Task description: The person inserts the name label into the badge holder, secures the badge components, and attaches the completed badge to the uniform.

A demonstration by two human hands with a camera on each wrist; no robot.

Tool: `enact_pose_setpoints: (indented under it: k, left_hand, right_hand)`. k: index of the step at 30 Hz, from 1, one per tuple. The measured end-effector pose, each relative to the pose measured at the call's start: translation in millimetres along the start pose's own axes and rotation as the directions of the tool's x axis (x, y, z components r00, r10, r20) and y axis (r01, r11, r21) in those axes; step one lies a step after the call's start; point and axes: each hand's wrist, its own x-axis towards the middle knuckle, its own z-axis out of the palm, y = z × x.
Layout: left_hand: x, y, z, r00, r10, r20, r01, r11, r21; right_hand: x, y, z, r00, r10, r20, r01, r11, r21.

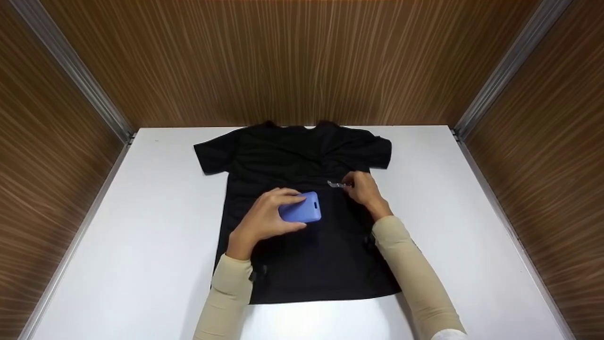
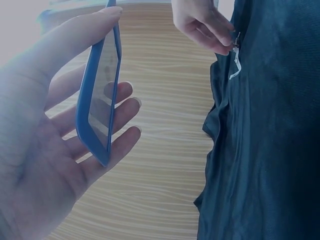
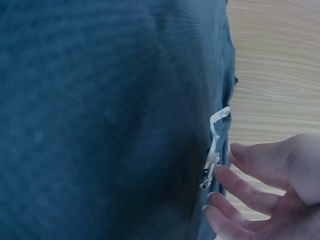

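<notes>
My left hand (image 1: pixel 266 215) holds a blue badge holder (image 1: pixel 302 210) above the middle of a black T-shirt (image 1: pixel 302 264). Its upper face has a small dark slot near the right end; in the left wrist view, a blue rim (image 2: pixel 87 107) surrounds a clear, shiny panel. To the right, the fingertips of my right hand (image 1: pixel 362 189) pinch one end of a small badge clip (image 1: pixel 336 184), low over the shirt. In the right wrist view the clip (image 3: pixel 214 140) shows a whitish strap and a metal end. Where the fingertips meet the metal is partly hidden.
The T-shirt lies spread on a white table (image 1: pixel 155 226), collar towards the back wall, with some wrinkles near its right sleeve (image 1: pixel 377 151). Wood-patterned panels (image 1: pixel 302 61) enclose the back and both sides. White tabletop shows on either side of the shirt.
</notes>
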Motion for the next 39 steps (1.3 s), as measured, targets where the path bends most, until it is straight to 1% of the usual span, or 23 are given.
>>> enact_pose_setpoints:
  k: [6,16,20,27,29,34,39]
  left_hand:
    - [-0.8,-0.6,0.1,1.0,-0.006,0.002,0.006,1.0,-0.004]
    - [-1.0,-0.1,-0.1,1.0,-0.005,-0.003,0.005,1.0,-0.014]
    - [-1.0,0.0,-0.1,1.0,-0.01,0.0,0.01,1.0,-0.008]
    - [-0.6,-0.2,-0.4,1.0,-0.012,-0.002,0.012,1.0,-0.007]
    - [-0.8,-0.1,-0.5,1.0,-0.01,-0.005,0.01,1.0,-0.005]
    - [-0.9,0.3,-1.0,1.0,-0.011,-0.006,0.011,1.0,-0.008]
    - [-1.0,0.7,-1.8,1.0,-0.021,-0.003,0.021,1.0,-0.01]
  right_hand:
    - [3.8,1.3,4.2,1.0,0.025,0.013,-0.025,0.999,-0.024]
    - [8.6,3.9,4.2,0.997,0.061,0.042,-0.059,0.997,-0.044]
    - [9.1,4.0,3.2,0.995,0.066,0.07,-0.062,0.997,-0.055]
    - [10.3,2.7,1.1,0.989,0.055,0.137,-0.042,0.994,-0.097]
    - [10.6,1.9,0.8,0.986,0.07,0.151,-0.055,0.993,-0.103]
    - [10.7,0.4,-0.2,0.981,0.086,0.172,-0.069,0.992,-0.104]
    - [9.9,1.0,-2.0,0.98,0.094,0.175,-0.079,0.993,-0.093]
